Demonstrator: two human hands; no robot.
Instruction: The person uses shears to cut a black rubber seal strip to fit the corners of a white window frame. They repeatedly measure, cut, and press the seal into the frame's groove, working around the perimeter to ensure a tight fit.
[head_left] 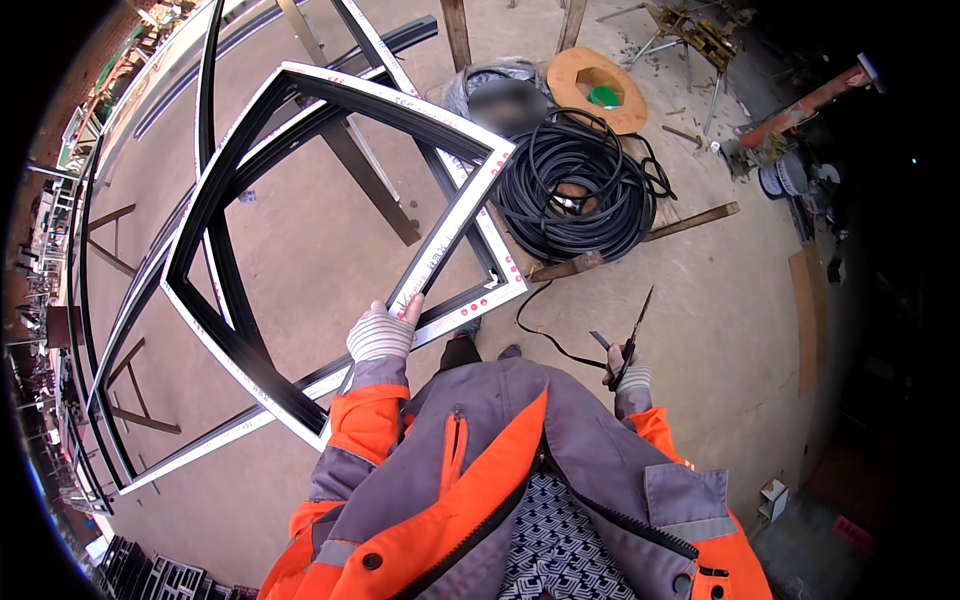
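Note:
My left hand (382,332), in a striped knit glove with bare fingertips, grips the near right side of a black window frame (440,238). White protective film with red marks covers the frame's faces. It lies across a second, similar frame (508,270). Off to the right, my right hand (628,372), gloved the same way, holds a pair of scissors (632,335) with the blades apart and pointing away from me. A thin black rubber strip (545,347) curves along to this hand; whether the fingers also hold it is unclear.
A big coil of black rubber strip (575,190) lies beyond my hands, beside a round cardboard piece (597,90) and a plastic-wrapped roll (480,85). Metal supports (370,180) stand under the frames. A red steel post (805,105) and cardboard strips (800,320) are at the right.

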